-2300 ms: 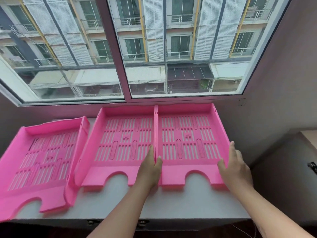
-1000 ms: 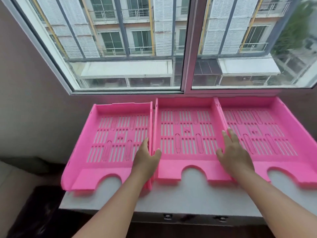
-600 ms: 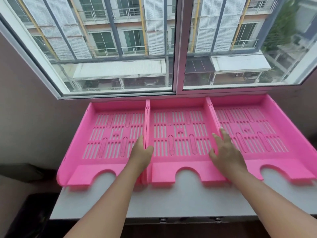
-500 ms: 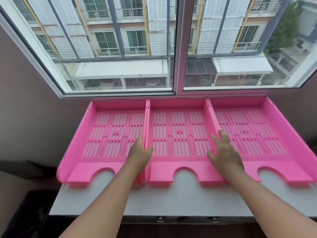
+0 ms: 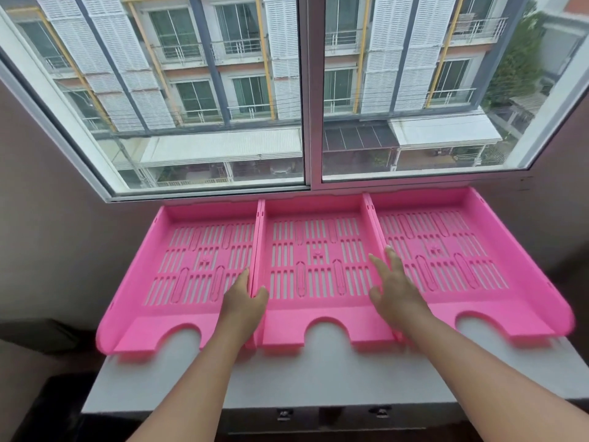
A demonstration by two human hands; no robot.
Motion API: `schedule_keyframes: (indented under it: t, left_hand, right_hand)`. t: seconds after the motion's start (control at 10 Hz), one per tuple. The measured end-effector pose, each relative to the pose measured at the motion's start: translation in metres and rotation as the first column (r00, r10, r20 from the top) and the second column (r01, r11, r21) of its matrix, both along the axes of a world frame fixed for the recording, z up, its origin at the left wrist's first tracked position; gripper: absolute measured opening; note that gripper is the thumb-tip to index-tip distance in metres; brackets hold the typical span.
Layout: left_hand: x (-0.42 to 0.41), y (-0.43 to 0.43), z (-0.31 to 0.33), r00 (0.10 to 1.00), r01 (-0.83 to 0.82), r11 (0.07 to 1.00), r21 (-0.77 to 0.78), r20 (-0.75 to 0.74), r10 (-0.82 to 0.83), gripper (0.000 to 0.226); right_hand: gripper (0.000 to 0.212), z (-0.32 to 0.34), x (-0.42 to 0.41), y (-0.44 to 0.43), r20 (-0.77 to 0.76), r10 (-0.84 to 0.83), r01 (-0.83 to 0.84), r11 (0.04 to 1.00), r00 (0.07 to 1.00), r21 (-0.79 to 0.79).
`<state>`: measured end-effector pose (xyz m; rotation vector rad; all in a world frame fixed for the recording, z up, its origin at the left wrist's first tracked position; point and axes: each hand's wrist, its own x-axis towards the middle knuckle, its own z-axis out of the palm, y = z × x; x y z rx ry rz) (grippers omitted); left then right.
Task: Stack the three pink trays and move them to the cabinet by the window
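Three pink slotted trays sit side by side in a tight row on the white cabinet top (image 5: 318, 374) under the window: the left tray (image 5: 197, 260), the middle tray (image 5: 315, 250) and the right tray (image 5: 446, 247). My left hand (image 5: 243, 301) straddles the touching walls of the left and middle trays, thumb inside the middle tray and fingers inside the left one, pinching them. My right hand (image 5: 395, 291) lies over the wall between the middle and right trays with its fingers spread and stretched forward.
The window (image 5: 306, 90) rises directly behind the trays, and walls close in on both sides. Small metal latches (image 5: 284, 414) show on the cabinet front below the top. Dark floor lies at the lower left.
Earlier the left tray lay askew and apart; now all three stand aligned and touching. Over the last half second my hands stay on the middle tray's side walls, almost still.
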<state>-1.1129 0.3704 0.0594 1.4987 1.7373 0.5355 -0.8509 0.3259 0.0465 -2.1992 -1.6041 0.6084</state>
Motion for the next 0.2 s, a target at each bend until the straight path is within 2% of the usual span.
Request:
schedule_keyframes:
  t: [0.1,0.2]
  left_hand:
    - [-0.008,-0.016,0.004,0.998,0.029,0.994,0.105,-0.057,-0.023,0.064]
    - [-0.021,-0.034,0.005,0.975,0.088,0.975,0.206,-0.217,-0.043,0.069]
  right_hand:
    - [0.07,0.011,0.01,-0.01,-0.038,0.02,-0.021,1.0,0.999,-0.005]
    - [0.076,0.017,0.028,-0.026,0.014,-0.046,0.045,0.998,0.999,0.036]
